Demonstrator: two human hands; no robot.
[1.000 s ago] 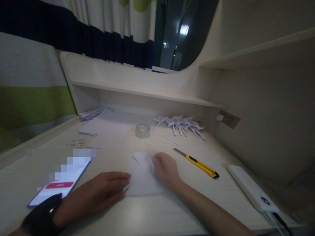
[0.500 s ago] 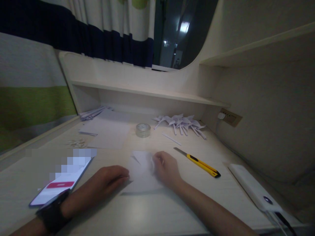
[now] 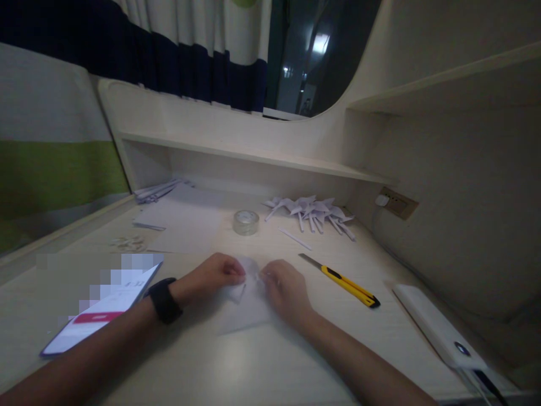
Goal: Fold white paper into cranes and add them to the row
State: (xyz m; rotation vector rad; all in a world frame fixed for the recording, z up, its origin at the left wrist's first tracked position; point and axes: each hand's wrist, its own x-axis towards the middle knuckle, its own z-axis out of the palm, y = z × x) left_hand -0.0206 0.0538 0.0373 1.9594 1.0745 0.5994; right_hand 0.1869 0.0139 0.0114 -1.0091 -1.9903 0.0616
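Note:
A small piece of white paper lies on the desk between my hands, partly covered by them. My left hand, with a black watch at its wrist, pinches the paper's left side, where a corner is lifted. At the right side of the sheet, my right hand is closed with its fingertips on the paper; fingers and edge are slightly blurred. Close by on the right rests a yellow utility knife, its blade out. Behind the hands stands a roll of clear tape.
Several paper pinwheels are heaped at the back, with a thin paper stick before them. White sheets and rolled paper sticks lie at the back left. A phone is left, a white power strip-like box right.
My left hand has moved right and slightly up, from the paper's lower left edge onto its upper left part, and grips it. My right hand stays in nearly the same spot.

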